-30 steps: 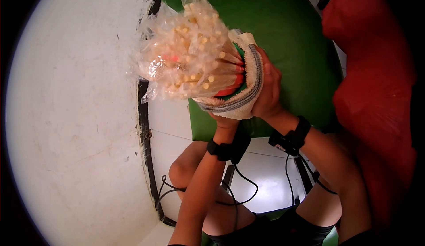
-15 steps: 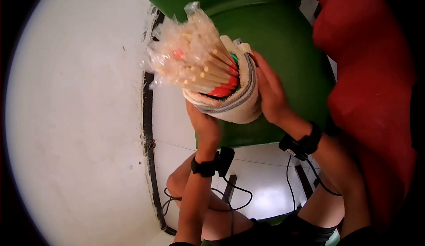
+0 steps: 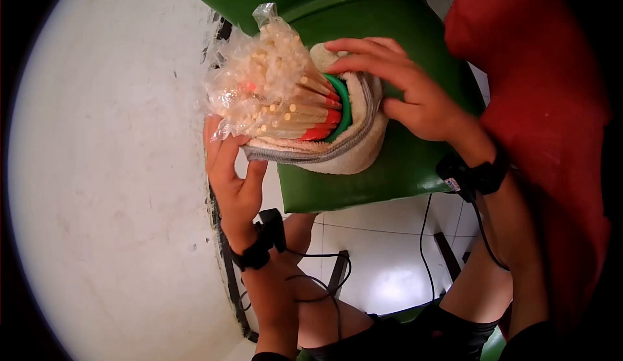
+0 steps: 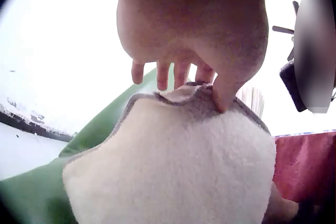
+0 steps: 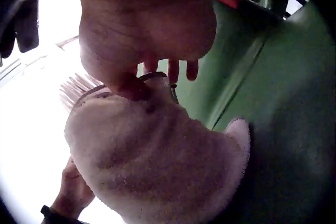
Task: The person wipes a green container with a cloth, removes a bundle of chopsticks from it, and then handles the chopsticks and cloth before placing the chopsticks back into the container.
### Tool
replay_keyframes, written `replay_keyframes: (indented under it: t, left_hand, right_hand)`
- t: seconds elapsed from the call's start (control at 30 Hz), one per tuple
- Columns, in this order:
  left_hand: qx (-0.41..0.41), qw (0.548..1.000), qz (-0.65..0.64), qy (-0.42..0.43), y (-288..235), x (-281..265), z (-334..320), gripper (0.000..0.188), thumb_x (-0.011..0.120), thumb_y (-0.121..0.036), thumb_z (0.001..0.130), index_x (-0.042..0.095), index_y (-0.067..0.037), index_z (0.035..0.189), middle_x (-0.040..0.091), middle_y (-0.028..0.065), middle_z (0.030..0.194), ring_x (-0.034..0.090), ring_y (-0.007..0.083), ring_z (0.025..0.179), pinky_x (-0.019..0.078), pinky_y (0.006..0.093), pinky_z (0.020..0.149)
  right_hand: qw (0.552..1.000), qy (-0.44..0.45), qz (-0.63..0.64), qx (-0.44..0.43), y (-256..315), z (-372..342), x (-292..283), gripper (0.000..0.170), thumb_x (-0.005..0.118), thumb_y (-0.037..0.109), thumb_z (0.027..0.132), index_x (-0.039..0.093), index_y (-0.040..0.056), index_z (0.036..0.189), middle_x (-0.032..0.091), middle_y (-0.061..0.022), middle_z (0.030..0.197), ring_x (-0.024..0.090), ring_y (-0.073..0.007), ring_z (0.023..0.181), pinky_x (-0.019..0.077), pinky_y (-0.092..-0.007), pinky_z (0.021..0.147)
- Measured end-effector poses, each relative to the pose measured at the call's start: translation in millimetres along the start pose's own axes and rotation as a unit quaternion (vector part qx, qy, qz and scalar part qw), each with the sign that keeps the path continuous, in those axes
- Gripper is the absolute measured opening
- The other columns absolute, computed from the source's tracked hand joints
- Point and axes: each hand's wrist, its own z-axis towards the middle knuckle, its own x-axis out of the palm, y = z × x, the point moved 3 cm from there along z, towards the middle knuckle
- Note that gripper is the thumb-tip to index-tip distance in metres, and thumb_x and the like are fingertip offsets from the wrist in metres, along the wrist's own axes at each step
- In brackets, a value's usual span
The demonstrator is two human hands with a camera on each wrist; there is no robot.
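Note:
A bundle of plastic-wrapped wooden chopsticks (image 3: 305, 111) with red bands stands in a green-rimmed container (image 3: 344, 98). Loosely wrapped about the container is a cream terry towel (image 3: 354, 156) with a grey edge; it sits on a green chair seat. My left hand (image 3: 235, 179) pinches the towel's edge at the left, thumb outside and fingers behind, as the left wrist view shows. On the other side my right hand (image 3: 415, 91) reaches fingers over the towel's rim. Its thumb (image 5: 131, 88) presses the outer face in the right wrist view.
The green chair (image 3: 422, 160) has its backrest at the top of the head view. A white wall (image 3: 117, 166) rises close on the left, and red fabric (image 3: 538, 101) hangs at the right. Black cables (image 3: 344, 276) trail from both wrist cameras over the legs.
Both hands held the wrapped container from below and the side; they have moved apart and up to the towel's rim. The towel has loosened, baring more of the green rim.

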Motion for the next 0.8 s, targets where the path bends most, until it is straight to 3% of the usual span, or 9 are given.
replay_keyframes:
  t: [0.07, 0.2, 0.3, 0.4, 0.43, 0.47, 0.57, 0.7, 0.8]
  left_hand:
    - [0.005, 0.998, 0.054, 0.018, -19, -7, 6, 0.024, 0.069, 0.000, 0.065, 0.057, 0.004, 0.085, 0.061, 0.0192, 0.106, 0.055, 0.0337, 0.105, 0.0412, 0.0399, 0.095]
    - [0.011, 0.992, -0.092, 0.085, -38, -7, 10, 0.021, 0.068, 0.004, 0.061, 0.051, 0.003, 0.072, 0.063, 0.0160, 0.079, 0.059, 0.0245, 0.072, 0.0486, 0.0320, 0.073]
    - [-0.099, 0.967, -0.167, 0.165, -55, -10, 1, 0.020, 0.070, 0.005, 0.063, 0.056, 0.002, 0.077, 0.063, 0.0122, 0.070, 0.058, 0.0161, 0.062, 0.0455, 0.0256, 0.060]
    - [-0.180, 0.949, -0.136, 0.221, -81, -1, -2, 0.026, 0.074, 0.004, 0.064, 0.060, 0.000, 0.085, 0.063, 0.0103, 0.069, 0.058, 0.0147, 0.059, 0.0440, 0.0242, 0.057]
    - [-0.170, 0.933, -0.056, 0.313, -76, 0, 3, 0.030, 0.076, 0.000, 0.066, 0.061, -0.002, 0.092, 0.064, 0.0101, 0.071, 0.060, 0.0163, 0.058, 0.0448, 0.0244, 0.056]
    - [-0.145, 0.933, -0.036, 0.327, -75, 3, 3, 0.028, 0.076, 0.000, 0.068, 0.062, -0.002, 0.092, 0.063, 0.0104, 0.071, 0.061, 0.0176, 0.058, 0.0456, 0.0251, 0.056]
    - [-0.095, 0.921, 0.001, 0.377, -75, 11, 5, 0.025, 0.075, -0.001, 0.070, 0.062, -0.002, 0.091, 0.064, 0.0106, 0.072, 0.062, 0.0199, 0.057, 0.0479, 0.0266, 0.056]
    - [-0.217, 0.908, 0.013, 0.359, -74, 13, 4, 0.021, 0.073, 0.000, 0.070, 0.062, -0.001, 0.088, 0.065, 0.0097, 0.073, 0.063, 0.0206, 0.058, 0.0497, 0.0277, 0.055]
    - [-0.204, 0.930, 0.013, 0.304, -82, 14, 6, 0.018, 0.071, 0.001, 0.070, 0.062, 0.001, 0.086, 0.066, 0.0092, 0.073, 0.064, 0.0205, 0.062, 0.0507, 0.0284, 0.057]
  right_hand:
    - [0.999, -0.031, -0.041, 0.019, -5, -8, -1, 0.044, 0.054, -0.001, 0.066, 0.060, 0.0063, 0.108, 0.055, -0.0089, 0.126, 0.045, -0.0325, 0.121, 0.0311, -0.0407, 0.106]
    - [0.992, -0.036, -0.120, 0.022, -6, -21, -20, 0.027, 0.053, -0.004, 0.060, 0.058, 0.0036, 0.086, 0.063, -0.0081, 0.103, 0.049, -0.0336, 0.116, 0.0346, -0.0404, 0.102]
    - [0.995, -0.015, -0.092, -0.028, 1, -29, -43, 0.019, 0.050, -0.005, 0.060, 0.053, 0.0029, 0.077, 0.064, -0.0078, 0.092, 0.051, -0.0342, 0.113, 0.0364, -0.0413, 0.099]
    - [0.990, 0.092, 0.038, 0.097, 4, -47, -59, 0.016, 0.053, 0.002, 0.059, 0.052, 0.0021, 0.076, 0.056, -0.0091, 0.073, 0.057, -0.0217, 0.080, 0.0426, -0.0329, 0.073]
    - [0.967, 0.155, 0.091, 0.183, 0, -51, -61, 0.017, 0.054, 0.004, 0.059, 0.052, 0.0019, 0.076, 0.054, -0.0092, 0.071, 0.055, -0.0189, 0.072, 0.0424, -0.0310, 0.067]
    - [0.958, 0.174, 0.131, 0.189, -3, -54, -61, 0.020, 0.056, 0.008, 0.060, 0.054, 0.0015, 0.078, 0.051, -0.0073, 0.067, 0.047, -0.0131, 0.061, 0.0371, -0.0271, 0.056]
    - [0.955, 0.171, 0.156, 0.186, -15, -58, -59, 0.024, 0.057, 0.015, 0.059, 0.054, 0.0012, 0.079, 0.051, -0.0017, 0.068, 0.046, -0.0098, 0.061, 0.0335, -0.0259, 0.054]
    - [0.975, 0.051, 0.085, 0.198, -15, -52, -74, 0.021, 0.057, 0.003, 0.064, 0.055, 0.0016, 0.085, 0.051, -0.0009, 0.075, 0.047, -0.0094, 0.065, 0.0365, -0.0243, 0.060]
    - [0.982, -0.147, -0.115, 0.023, -19, -36, -72, 0.021, 0.060, 0.001, 0.069, 0.060, 0.0061, 0.089, 0.055, -0.0047, 0.084, 0.051, -0.0203, 0.081, 0.0394, -0.0299, 0.072]
